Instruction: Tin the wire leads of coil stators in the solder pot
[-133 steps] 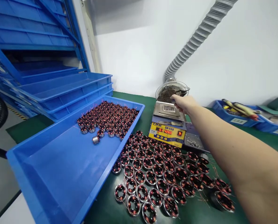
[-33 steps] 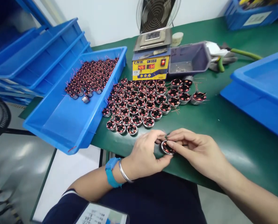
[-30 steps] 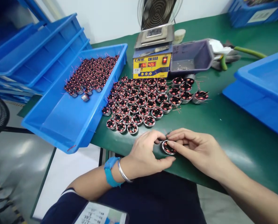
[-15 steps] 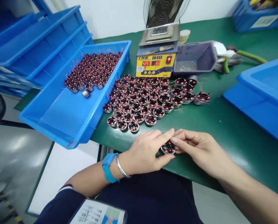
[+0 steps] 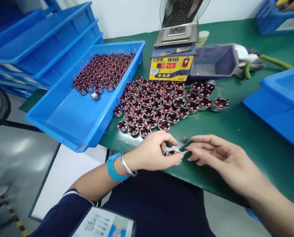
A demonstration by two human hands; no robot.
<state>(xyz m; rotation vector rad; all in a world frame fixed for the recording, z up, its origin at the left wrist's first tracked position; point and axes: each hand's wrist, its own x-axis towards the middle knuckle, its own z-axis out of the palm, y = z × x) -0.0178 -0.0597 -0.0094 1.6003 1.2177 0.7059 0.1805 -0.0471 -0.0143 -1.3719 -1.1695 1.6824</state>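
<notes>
My left hand (image 5: 155, 149) holds a small motor coil (image 5: 172, 153), a shiny metal ring with black and copper-coloured windings inside, between thumb and fingers near the table edge. Part of the coil is hidden by the fingers. Just to its right, my right hand (image 5: 211, 153) has its fingers bent together, blurred by motion. A thin wire lead (image 5: 187, 142) reaches from the coil up to its fingertips. Beyond my hands, many like coils (image 5: 151, 122) stand close together on the green table (image 5: 236, 131), their thin red wires sticking up.
A blue tray (image 5: 60, 115) at the left holds a pile of coils. Behind the standing coils are a yellow CM550 solder pot unit (image 5: 171, 67) and a grey-purple bin (image 5: 212, 62). Blue trays (image 5: 282, 98) stand at the right; stacked blue bins (image 5: 38, 49) rise at the far left.
My right hand has moved right, away from the coil and my left hand. The left fingers have lifted apart around the coil, showing its wires. The whole view has shifted slightly.
</notes>
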